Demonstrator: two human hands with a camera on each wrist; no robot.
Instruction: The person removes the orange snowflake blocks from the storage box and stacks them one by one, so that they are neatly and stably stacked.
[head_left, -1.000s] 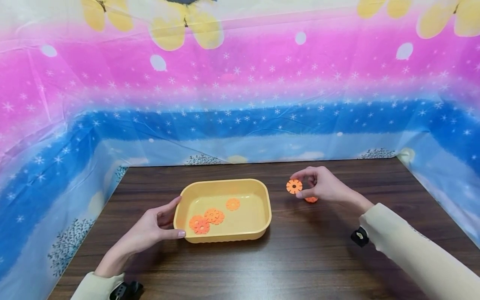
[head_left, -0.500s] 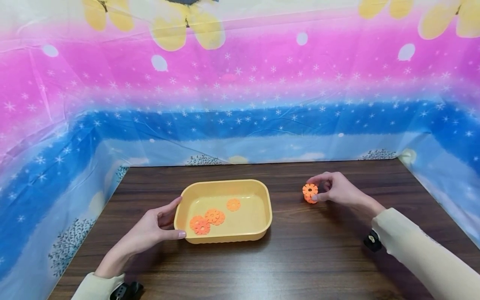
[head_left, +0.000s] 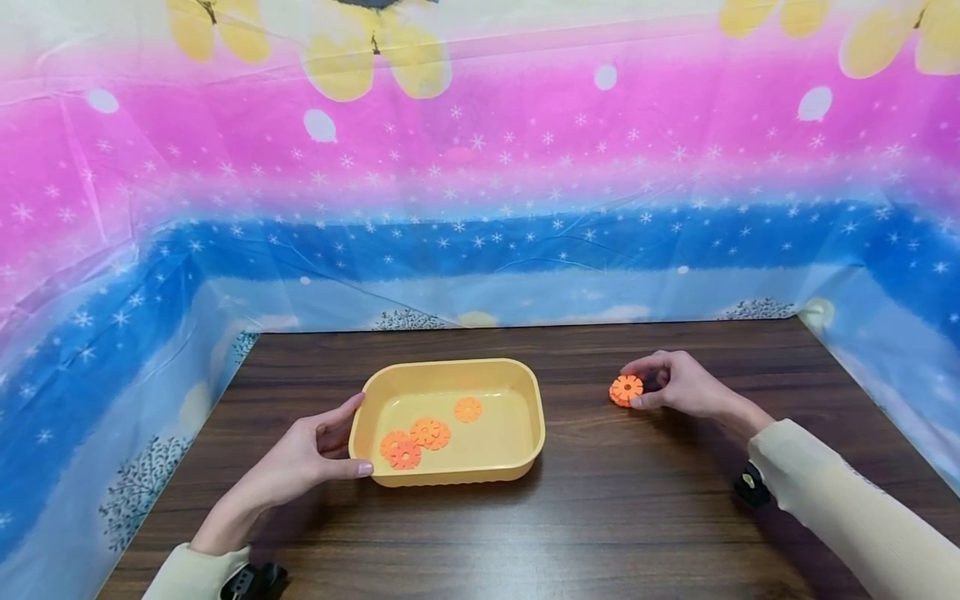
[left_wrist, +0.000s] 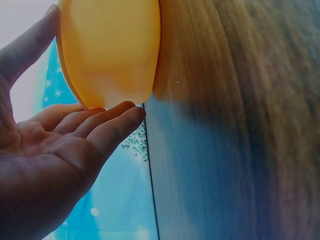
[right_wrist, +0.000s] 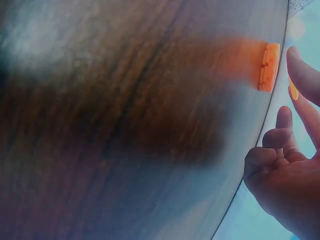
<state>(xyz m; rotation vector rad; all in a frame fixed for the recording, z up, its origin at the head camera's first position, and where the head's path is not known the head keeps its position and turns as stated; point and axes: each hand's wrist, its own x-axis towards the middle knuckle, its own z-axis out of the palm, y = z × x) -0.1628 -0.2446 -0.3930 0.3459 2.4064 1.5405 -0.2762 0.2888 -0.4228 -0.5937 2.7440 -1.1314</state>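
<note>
A yellow plastic bin (head_left: 517,473) stands on the table, several orange notched building discs (head_left: 467,409) lying flat in it, mostly toward its front left. My left hand (head_left: 300,462) grips the bin's left end, thumb at the front corner and fingertips at the back; in the left wrist view the fingers (left_wrist: 120,125) lie along the outer wall. To the right of the bin, my right hand (head_left: 686,385) pinches an orange disc (head_left: 627,387) between thumb and fingers, tilted toward me. Just below it a short stack of orange discs (right_wrist: 269,67) sits on the table.
The dark wood-grain table (head_left: 480,550) runs back to a patterned cloth backdrop (head_left: 480,217), which also encloses both sides. Black straps with small devices (head_left: 752,485) are at both wrists, below light sleeves (head_left: 825,483).
My right hand has moved right and down with its disc, which now overlaps the stack in the head view. The left hand and the bin have stayed in place.
</note>
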